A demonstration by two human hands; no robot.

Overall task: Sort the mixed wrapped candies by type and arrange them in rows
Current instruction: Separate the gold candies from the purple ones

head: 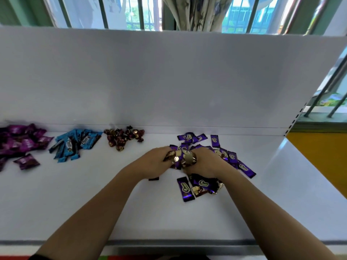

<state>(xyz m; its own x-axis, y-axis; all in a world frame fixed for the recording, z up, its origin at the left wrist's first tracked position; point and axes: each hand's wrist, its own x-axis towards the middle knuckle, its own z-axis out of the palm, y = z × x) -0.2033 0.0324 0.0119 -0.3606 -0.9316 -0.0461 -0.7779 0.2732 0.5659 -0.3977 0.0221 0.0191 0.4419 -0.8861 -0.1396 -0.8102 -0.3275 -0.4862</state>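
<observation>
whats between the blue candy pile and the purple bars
Head view: a pile of dark red-and-gold twist-wrapped candies lies between the blue candy pile and the purple bars, with bare white tabletop on each side.

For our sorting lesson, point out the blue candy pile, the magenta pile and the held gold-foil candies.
blue candy pile (75, 145): head view, heap's middle.
magenta pile (20, 143): head view, central wrapper.
held gold-foil candies (185, 158): head view, shiny foil.

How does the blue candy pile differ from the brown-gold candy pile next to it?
The blue pile holds flat, long packets; the brown-gold pile holds small, roundish twist-wrapped pieces. The blue pile spreads wider; the brown-gold pile is tighter. Both lie on the white table.
</observation>
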